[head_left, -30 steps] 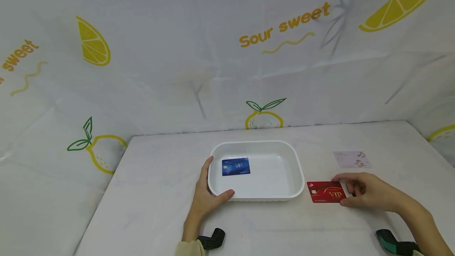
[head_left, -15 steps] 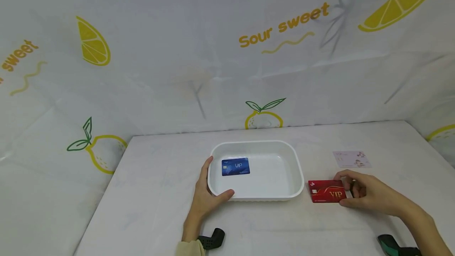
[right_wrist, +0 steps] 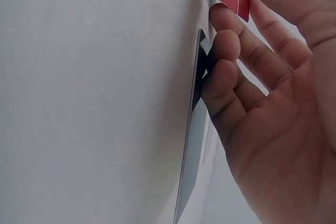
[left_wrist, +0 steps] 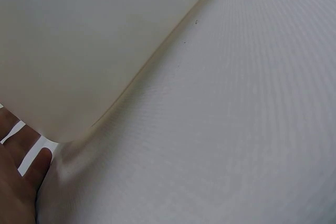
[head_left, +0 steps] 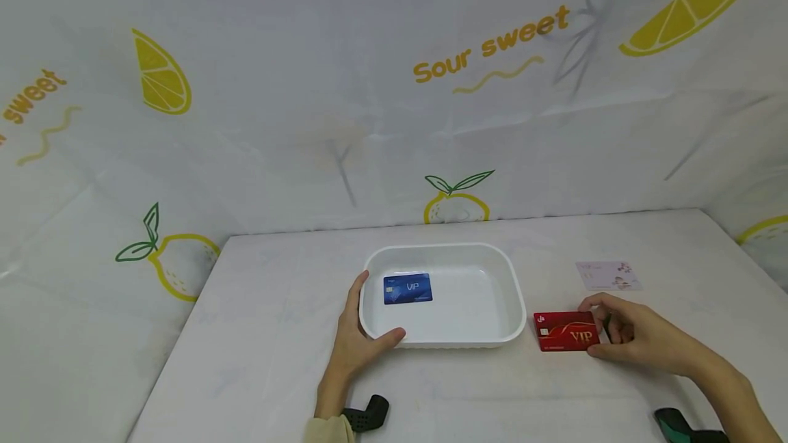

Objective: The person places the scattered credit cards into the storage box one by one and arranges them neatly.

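Observation:
In the head view, my left hand [head_left: 357, 340] holds the left front corner of a white plastic tray [head_left: 462, 344], forefinger along its left side and thumb at the front rim. A blue VIP card [head_left: 408, 288] lies inside, toward the tray's left. Right of the tray, my right hand [head_left: 640, 333] pinches a red VIP card [head_left: 565, 331] by its right end, between thumb and forefinger. In the right wrist view, the other fingers curl close to a thin pale flat piece with a dark band [right_wrist: 195, 93], seen nearly edge-on.
A pale pink card with a floral print [head_left: 609, 275] lies flat behind my right hand. The white table [head_left: 277, 333] meets a lemon-printed cloth [head_left: 295, 122] at the back. Black straps with mounts, such as the left mount [head_left: 369, 414], sit at both wrists.
My right hand's fingers have shifted slightly on the red card, which now covers more of the white strip at its right end. The left hand and tray stay put.

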`<move>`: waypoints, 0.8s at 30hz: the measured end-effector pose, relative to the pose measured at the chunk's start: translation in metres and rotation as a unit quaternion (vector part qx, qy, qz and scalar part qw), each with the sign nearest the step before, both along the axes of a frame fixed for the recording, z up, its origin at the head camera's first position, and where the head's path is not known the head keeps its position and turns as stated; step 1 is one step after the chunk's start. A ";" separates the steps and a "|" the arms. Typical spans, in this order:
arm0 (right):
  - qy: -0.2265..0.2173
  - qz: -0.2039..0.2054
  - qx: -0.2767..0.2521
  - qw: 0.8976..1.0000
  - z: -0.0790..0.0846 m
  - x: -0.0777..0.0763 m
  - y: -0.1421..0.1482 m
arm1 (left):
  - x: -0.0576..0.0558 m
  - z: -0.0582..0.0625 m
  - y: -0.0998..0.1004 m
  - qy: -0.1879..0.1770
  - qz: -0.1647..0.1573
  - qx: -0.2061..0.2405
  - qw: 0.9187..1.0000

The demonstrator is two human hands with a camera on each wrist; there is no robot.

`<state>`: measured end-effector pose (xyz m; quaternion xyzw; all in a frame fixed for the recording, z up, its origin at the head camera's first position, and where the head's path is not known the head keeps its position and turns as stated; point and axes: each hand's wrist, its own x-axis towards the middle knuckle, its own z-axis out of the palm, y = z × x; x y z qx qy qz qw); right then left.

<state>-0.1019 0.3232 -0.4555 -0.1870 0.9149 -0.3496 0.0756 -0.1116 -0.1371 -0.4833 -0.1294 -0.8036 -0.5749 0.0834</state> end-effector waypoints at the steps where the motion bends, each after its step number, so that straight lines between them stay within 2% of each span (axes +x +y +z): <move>1: 0.000 0.001 -0.002 1.000 0.000 0.000 0.000 | 0.000 0.000 0.000 -0.001 0.000 0.000 1.000; 12: 0.012 0.001 -0.012 1.000 -0.003 0.001 -0.001 | 0.000 0.001 0.000 -0.008 0.000 0.004 1.000; 24: 0.051 0.082 -0.070 0.993 -0.010 -0.004 0.009 | 0.001 0.001 0.001 -0.013 0.004 -0.001 1.000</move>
